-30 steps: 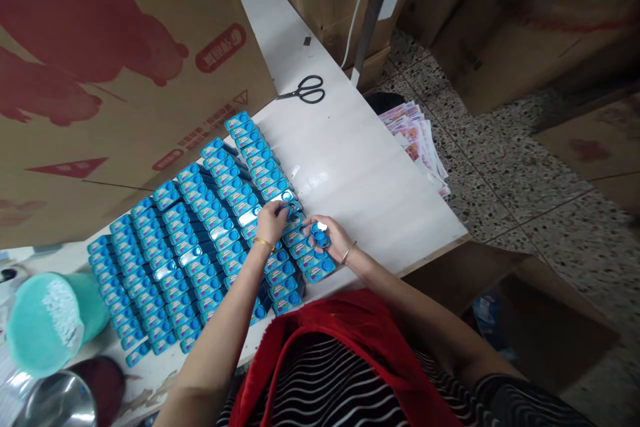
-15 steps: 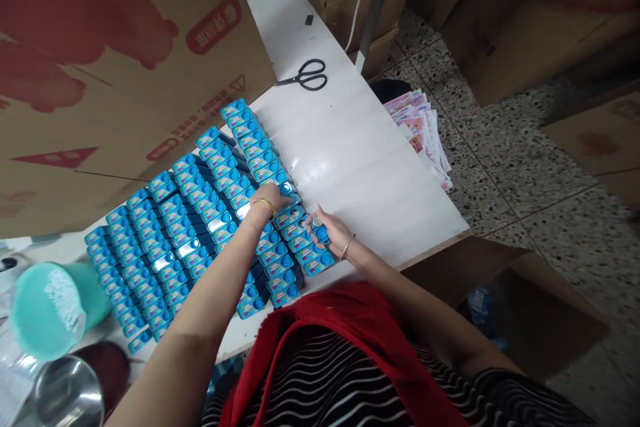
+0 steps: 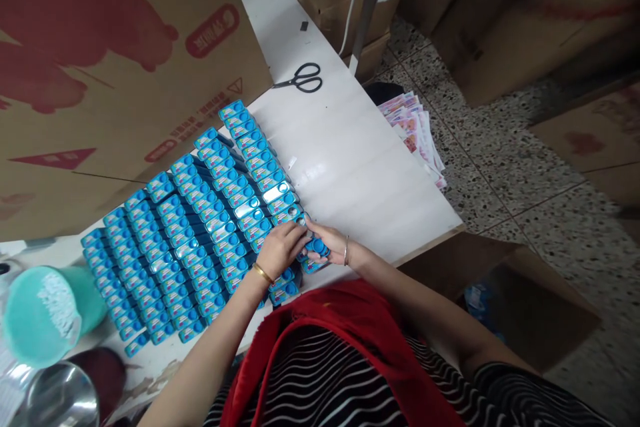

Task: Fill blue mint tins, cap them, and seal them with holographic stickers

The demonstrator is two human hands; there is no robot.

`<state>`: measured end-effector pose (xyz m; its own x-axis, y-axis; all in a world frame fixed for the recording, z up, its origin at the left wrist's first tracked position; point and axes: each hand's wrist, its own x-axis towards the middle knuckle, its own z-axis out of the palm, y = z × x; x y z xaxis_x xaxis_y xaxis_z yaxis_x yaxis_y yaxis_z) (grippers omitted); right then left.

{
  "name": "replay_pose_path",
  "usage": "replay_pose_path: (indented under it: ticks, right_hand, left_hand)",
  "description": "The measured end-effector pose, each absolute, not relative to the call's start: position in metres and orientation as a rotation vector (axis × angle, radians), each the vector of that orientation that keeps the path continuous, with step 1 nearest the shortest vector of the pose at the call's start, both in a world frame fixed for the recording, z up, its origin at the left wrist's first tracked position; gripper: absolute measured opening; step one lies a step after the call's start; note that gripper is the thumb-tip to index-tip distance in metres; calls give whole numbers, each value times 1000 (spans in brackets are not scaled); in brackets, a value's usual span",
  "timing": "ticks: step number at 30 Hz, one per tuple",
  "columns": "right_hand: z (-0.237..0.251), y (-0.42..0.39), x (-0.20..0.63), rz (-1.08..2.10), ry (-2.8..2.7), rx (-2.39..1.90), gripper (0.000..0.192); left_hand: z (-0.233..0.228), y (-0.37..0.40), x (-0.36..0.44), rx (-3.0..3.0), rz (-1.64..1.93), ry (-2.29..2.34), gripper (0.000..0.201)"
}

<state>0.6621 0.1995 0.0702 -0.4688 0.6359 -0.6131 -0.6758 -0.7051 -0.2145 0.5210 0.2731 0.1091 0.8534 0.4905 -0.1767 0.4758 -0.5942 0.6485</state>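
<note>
Cardboard carton: large, red print, standing beyond and left of the hands. Worktop: white, carrying all items. Blue packs: many, in overlapping rows, spreading left from the hands. Teal tub: far left. Scissors: black, well beyond the hands. Left hand: fingers resting on the nearest row's end. Right hand: touching the left, fingers curled round one small blue piece.

White table, centre frame.
Rows of blue packs cover its left half; black scissors lie upper centre; teal cup lower left.
</note>
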Motion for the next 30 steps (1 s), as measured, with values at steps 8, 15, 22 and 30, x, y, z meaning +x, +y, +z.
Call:
replay_pose_path:
  ticks: [8, 15, 22, 30]
  right_hand:
    - [68, 183, 661, 2475, -118, -811, 66]
    - [69, 176, 663, 2206, -37, -848, 38]
    - [72, 174, 673, 1936, 24, -905, 30]
    - [70, 174, 668, 1812, -13, -1071, 43]
  left_hand:
    - [123, 279, 516, 2251, -391, 407, 18]
    - [103, 296, 526, 2131, -253, 1042, 22]
    - [81, 333, 551, 2125, -583, 1457, 24]
    - [68, 352, 564, 2163, -880, 1379, 40]
